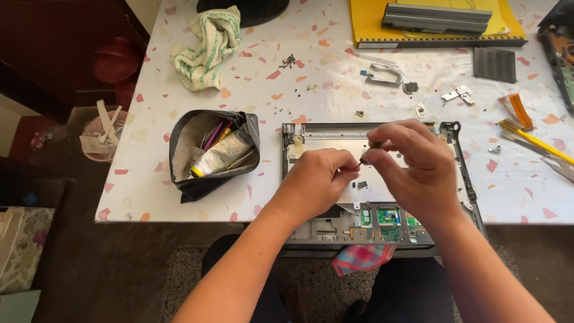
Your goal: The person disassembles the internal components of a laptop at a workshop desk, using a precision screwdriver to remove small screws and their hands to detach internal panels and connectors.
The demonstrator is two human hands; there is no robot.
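An opened grey laptop base point(466, 185) lies at the table's near edge, with a bare metal plate and small green circuit boards showing. Above it, my left hand point(317, 179) and my right hand point(412, 167) meet fingertip to fingertip. Between the fingers of both hands sits a tiny dark part point(366, 160); its exact shape is too small to tell. My right hand hides the right half of the metal plate.
A black pouch point(212, 152) of tools lies open at left, a green-striped cloth point(206, 48) behind it. Loose screws point(289, 60), metal brackets point(457, 94), a yellow notebook point(365, 24) bearing a grey battery point(436, 18), a dark vent panel point(495, 64) and a yellow-handled tool point(532, 140) lie beyond.
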